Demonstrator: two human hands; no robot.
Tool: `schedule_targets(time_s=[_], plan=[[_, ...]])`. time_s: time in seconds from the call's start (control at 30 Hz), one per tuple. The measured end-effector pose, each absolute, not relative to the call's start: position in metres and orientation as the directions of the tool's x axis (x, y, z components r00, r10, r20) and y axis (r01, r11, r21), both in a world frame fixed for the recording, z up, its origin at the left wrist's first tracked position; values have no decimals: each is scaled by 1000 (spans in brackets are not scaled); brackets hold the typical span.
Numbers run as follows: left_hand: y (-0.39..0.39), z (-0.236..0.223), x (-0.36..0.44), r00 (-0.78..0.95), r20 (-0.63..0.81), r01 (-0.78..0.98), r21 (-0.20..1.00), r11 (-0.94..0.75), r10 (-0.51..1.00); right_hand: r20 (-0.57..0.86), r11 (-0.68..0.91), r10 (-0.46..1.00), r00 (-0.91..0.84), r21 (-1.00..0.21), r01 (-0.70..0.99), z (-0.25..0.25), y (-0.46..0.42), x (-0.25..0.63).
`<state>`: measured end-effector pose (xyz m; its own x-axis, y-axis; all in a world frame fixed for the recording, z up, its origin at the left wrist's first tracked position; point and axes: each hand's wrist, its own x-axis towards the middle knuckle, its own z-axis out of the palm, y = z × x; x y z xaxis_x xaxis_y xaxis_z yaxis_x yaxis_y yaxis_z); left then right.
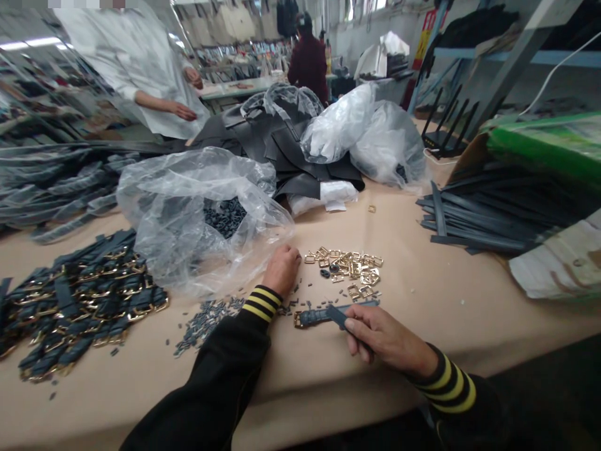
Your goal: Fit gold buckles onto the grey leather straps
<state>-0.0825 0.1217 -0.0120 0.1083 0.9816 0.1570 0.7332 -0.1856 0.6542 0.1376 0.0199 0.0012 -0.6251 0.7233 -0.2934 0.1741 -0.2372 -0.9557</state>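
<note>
My right hand (387, 338) pinches a short dark leather strap (337, 316) between thumb and fingers. Just beyond it, another dark strap (315, 317) with a gold buckle at its left end lies on the table. My left hand (282, 270) rests further forward with curled fingers, beside a pile of gold buckles (352, 264); whatever its fingertips hold is hidden. Small dark pieces (209, 322) are scattered left of my left wrist. Behind that hand, an opened clear plastic bag (188, 219) contains many dark loops (226, 217).
Buckled straps (79, 294) are heaped at the left. A carton (539, 266) of long dark strips (498, 203) stands at the right. Dark sheets (263, 134) and plastic bags (338, 125) cover the table's back. A person in white (136, 69) stands across it; another (307, 59) is further away.
</note>
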Motion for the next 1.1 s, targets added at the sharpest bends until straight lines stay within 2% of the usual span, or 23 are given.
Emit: schedule_targets(time_s=[0.07, 0.13, 0.17, 0.23, 0.3, 0.4, 0.5, 0.6, 0.7, 0.77, 0.93, 1.1], plan=[[109, -4, -84, 110, 110, 677, 719, -155, 988, -253, -180, 767, -589, -967, 181, 6, 21, 137], [88, 6, -81, 107, 44, 558, 824, -97, 993, -169, -56, 841, -514, -972, 228, 13, 22, 135], [75, 10, -79, 97, 1, 449, 893, -45, 995, -124, 5, 870, -478, -965, 261, 17, 22, 133], [48, 15, -71, 57, -135, 69, 989, 131, 989, -45, 104, 902, -429, -942, 319, 22, 21, 129], [25, 17, -63, 52, -248, -221, 942, 253, 967, 3, 170, 908, -419, -917, 361, 25, 19, 123], [4, 14, -56, 20, -280, -309, 911, 272, 960, 41, 246, 907, -420, -860, 448, 25, 15, 115], [-5, 11, -54, -33, -231, -206, 954, 219, 972, 25, 291, 892, -451, -795, 532, 25, 13, 112], [-12, 11, -50, -80, -132, 68, 988, 137, 988, -10, 338, 864, -503, -730, 594, 28, 13, 115], [-23, 11, -41, -105, 45, 349, 937, -6, 993, -53, 383, 829, -557, -673, 633, 31, 14, 121], [-30, 10, -35, -91, 174, 477, 872, -110, 981, -65, 391, 819, -570, -665, 637, 32, 13, 123], [-39, 3, -28, -73, 407, 632, 725, -274, 910, -22, 326, 840, -542, -778, 537, 25, 3, 117], [-38, -2, -24, -66, 570, 759, 561, -330, 819, -47, 142, 898, -438, -910, 389, 17, -7, 106]])
